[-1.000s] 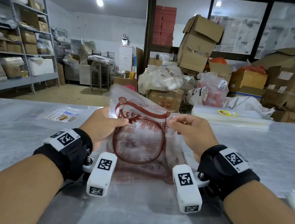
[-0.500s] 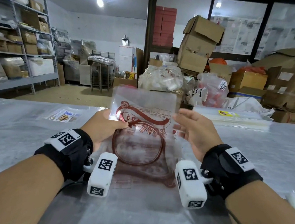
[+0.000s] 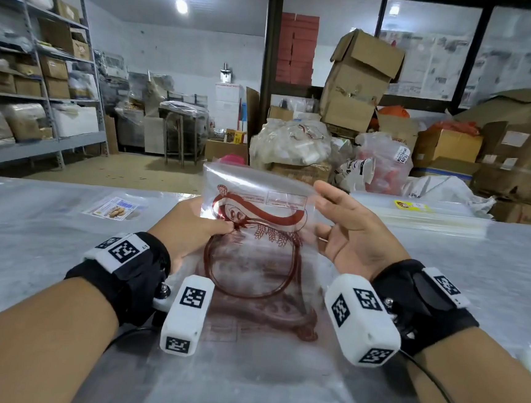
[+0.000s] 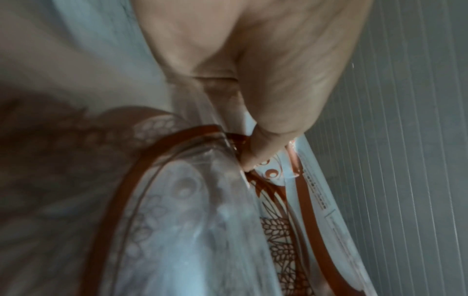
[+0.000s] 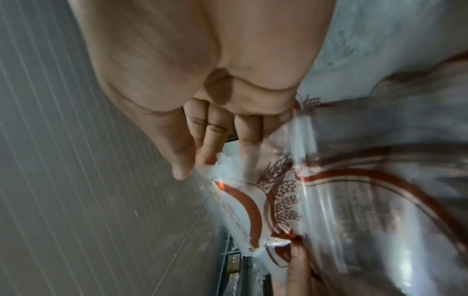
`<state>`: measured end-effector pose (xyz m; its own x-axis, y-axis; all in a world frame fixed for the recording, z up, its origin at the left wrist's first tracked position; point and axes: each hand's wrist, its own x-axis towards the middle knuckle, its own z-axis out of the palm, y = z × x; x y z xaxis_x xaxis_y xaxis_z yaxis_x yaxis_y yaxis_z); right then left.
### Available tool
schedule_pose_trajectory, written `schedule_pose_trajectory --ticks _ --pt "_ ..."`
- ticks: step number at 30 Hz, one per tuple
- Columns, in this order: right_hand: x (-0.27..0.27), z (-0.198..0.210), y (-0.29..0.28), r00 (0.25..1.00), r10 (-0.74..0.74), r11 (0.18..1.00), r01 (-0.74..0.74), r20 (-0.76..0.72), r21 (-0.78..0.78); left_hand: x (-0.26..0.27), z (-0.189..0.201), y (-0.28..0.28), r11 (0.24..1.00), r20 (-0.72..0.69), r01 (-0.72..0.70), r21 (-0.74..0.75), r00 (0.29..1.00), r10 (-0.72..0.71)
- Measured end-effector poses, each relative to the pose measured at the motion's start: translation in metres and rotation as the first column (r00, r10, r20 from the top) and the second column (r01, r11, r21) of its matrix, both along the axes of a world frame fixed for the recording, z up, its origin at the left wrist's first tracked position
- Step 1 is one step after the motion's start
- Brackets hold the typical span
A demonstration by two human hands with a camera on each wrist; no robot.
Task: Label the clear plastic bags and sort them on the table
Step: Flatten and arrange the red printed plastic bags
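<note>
A clear plastic bag (image 3: 255,232) printed with a red-brown oval and wheat pattern stands tilted up over the grey table (image 3: 29,245). My left hand (image 3: 220,226) pinches its left side, thumb on the printed face; the left wrist view shows the thumb pressed into the film (image 4: 202,220). My right hand (image 3: 324,213) is beside the bag's right edge with straight, spread fingers, the thumb near the top right corner. In the right wrist view the fingertips (image 5: 207,158) touch that corner of the bag (image 5: 329,200) without closing on it.
More printed bags (image 3: 263,317) lie flat under the raised one. A stack of clear bags (image 3: 423,218) with a yellow label sits at the back right. One labelled bag (image 3: 114,211) lies at the back left. Boxes and shelving stand beyond the table.
My right hand has let go of the bag's top right corner and spread its fingers. The bag's top has straightened up. The left hand keeps its pinch.
</note>
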<state>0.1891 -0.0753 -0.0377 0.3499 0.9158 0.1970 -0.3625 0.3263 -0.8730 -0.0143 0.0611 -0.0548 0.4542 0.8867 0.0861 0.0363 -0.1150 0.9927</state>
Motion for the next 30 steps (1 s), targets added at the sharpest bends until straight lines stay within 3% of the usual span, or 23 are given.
schedule_pose_trajectory --ticks 7,14,17,19,22,25,27,30 --pt "0.008 0.005 -0.004 0.990 0.046 0.996 -0.035 -0.137 0.086 0.001 0.001 -0.004 0.999 -0.009 0.021 0.034 1.000 -0.021" --pt "0.007 -0.013 0.010 0.991 -0.040 0.973 0.068 0.125 -0.222 0.001 0.003 -0.004 0.999 -0.026 0.033 0.042 0.999 -0.032" --pt "0.006 -0.011 0.008 0.973 0.014 0.979 0.034 0.232 -0.201 0.001 0.003 -0.003 0.999 -0.033 0.038 0.039 0.999 -0.037" --pt "0.003 -0.006 0.004 0.976 0.010 0.992 0.018 0.218 -0.126 0.001 0.003 -0.003 0.998 -0.047 0.032 0.053 0.998 -0.029" --pt "0.009 -0.004 0.004 0.970 -0.195 0.980 0.199 0.143 -0.012 0.003 0.003 -0.001 0.999 -0.049 0.006 0.043 0.999 -0.004" --pt "0.020 -0.008 0.006 0.876 -0.450 0.877 0.470 0.174 -0.097 0.002 0.003 0.000 0.999 -0.075 -0.029 0.018 0.997 0.031" --pt "0.024 -0.011 0.008 0.854 -0.469 0.834 0.512 0.225 -0.206 0.001 0.003 0.001 0.999 -0.083 -0.034 -0.019 0.996 0.032" --pt "0.021 -0.014 0.010 0.887 -0.332 0.830 0.436 0.320 -0.348 0.000 0.002 0.001 0.992 -0.046 -0.063 -0.112 0.997 0.058"
